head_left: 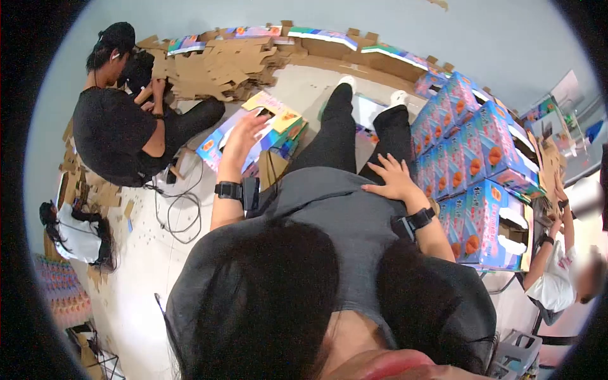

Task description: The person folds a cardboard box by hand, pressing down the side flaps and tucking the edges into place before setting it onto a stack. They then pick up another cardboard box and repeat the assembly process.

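Note:
My left hand (240, 140) is raised beside a colourful printed carton (288, 121). Its fingers are stretched out with nothing in them, overlapping the carton's top in the head view. The carton stands on the floor to the left of my legs, and a dark slot shows in its top. On my thigh lies my right hand (394, 178), palm down with fingers spread. Both wrists carry a black strap with a device. To the right of my right hand rise stacked blue and pink cartons (465, 161) with cut-out handles.
Flattened cardboard (218, 66) is piled ahead on the left, and more cardboard runs along the wall. A person in black (117, 130) sits at left by a loose cable (180, 218). Other people in white are at far left (79, 234) and far right (557, 278).

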`<state>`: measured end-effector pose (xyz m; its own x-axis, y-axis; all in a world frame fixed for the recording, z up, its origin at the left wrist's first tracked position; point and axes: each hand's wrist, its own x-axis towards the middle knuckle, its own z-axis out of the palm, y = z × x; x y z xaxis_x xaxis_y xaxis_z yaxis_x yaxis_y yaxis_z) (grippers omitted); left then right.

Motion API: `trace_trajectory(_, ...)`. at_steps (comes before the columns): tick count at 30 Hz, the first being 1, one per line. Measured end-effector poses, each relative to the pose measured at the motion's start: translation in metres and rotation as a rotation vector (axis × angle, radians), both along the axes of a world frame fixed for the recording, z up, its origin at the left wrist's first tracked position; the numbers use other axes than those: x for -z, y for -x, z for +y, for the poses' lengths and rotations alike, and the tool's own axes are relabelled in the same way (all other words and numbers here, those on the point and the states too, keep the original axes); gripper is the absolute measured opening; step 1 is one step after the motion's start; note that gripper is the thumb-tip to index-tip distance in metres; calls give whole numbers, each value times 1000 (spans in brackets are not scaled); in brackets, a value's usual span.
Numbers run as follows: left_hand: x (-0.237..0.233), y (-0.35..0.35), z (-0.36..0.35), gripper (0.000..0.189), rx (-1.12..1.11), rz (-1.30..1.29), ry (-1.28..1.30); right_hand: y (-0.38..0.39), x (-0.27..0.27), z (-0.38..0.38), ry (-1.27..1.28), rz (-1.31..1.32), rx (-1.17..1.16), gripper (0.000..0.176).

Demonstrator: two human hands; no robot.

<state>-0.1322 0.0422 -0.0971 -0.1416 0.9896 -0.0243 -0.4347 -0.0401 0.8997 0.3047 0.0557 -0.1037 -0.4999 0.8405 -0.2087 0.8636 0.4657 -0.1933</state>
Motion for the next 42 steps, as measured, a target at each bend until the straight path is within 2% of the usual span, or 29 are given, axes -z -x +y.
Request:
trace_trajectory(2,12,32,1,46,-149,-118,21,4,-2,-4,-36,28,21,88)
trace_trajectory(5,46,64,-5,46,-310,-79,127,3,-6,-5,-22,39,29,84)
trace_trajectory(8,115,95,3,50,-378,142,301,7,-8,-6,-17,24,43,81)
trace_trajectory(11,248,166,31,62,-319,887,277,5,-8,-6,-37,43,39,80)
trace_trajectory(14,203,123,5,79,-383,1260,424,6,-8,-8,-65,51,37,78)
trace_trajectory(15,189,115,4,105,-290,1293,438,7,-8,-9,-72,48,33,77)
trace_trajectory(18,161,75,-7,115,-47,1612,698,11,-10,-12,-118,21,32,76)
trace_trajectory(19,180,78,-8,126,33,1676,683,11,-8,-11,-126,30,29,77)
trace_trajectory(22,165,64,-18,127,78,1834,696,9,-3,-8,-145,48,26,79)
trace_trajectory(29,170,56,-37,120,76,1861,615,7,-1,-8,-153,60,36,78)
trace_trajectory(33,198,53,-57,113,-8,1995,533,5,0,-10,-164,89,45,76)
trace_trajectory(39,196,34,-63,118,-42,1983,660,7,-6,-12,-146,97,63,73)
trace_trajectory(42,193,32,-49,119,-39,1860,736,5,-5,-13,-156,110,58,73)
